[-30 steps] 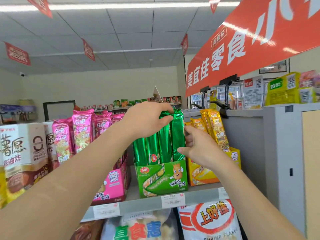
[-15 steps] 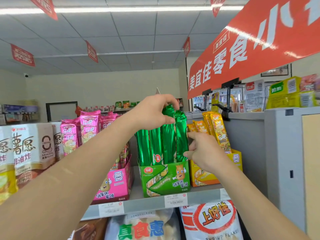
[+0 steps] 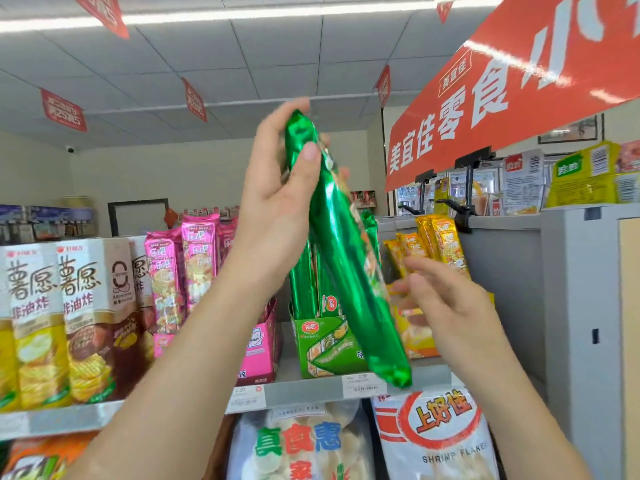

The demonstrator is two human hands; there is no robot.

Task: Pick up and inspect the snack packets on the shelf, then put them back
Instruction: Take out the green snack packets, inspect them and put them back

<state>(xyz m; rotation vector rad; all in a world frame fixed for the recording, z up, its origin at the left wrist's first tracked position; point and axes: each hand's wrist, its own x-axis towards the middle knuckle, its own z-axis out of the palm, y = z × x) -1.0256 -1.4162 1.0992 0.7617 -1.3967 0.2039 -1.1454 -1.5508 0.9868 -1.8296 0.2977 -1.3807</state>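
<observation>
While the left hand (image 3: 273, 202) grips the top end of a long green foil packet (image 3: 346, 271), thumb across the front and fingers curled behind, the packet hangs tilted in front of the shelf (image 3: 301, 393). Its lower end reaches down past the front edge, across the green display box (image 3: 322, 348) where the other green packets stand upright. The right hand (image 3: 446, 303) is spread and relaxed just beside the packet's lower half, holding nothing; blur hides whether a fingertip touches it. This looks like the inspecting step: the packet is out of its box and not yet returned. The next move probably calls for the right hand to steady the bottom end so the printed face turns into view, then an upright slide back into the box. The packet's own print is smeared and unreadable. The orange banner (image 3: 502, 98) reads 美宜佳零食, the pink packets (image 3: 197, 258) 乐吧, the brown cartons (image 3: 86, 306) at the shelf's left end 薯愿 非油炸, and the white bag (image 3: 440, 434) below 上好佳 SHRIMP FLAKES.
</observation>
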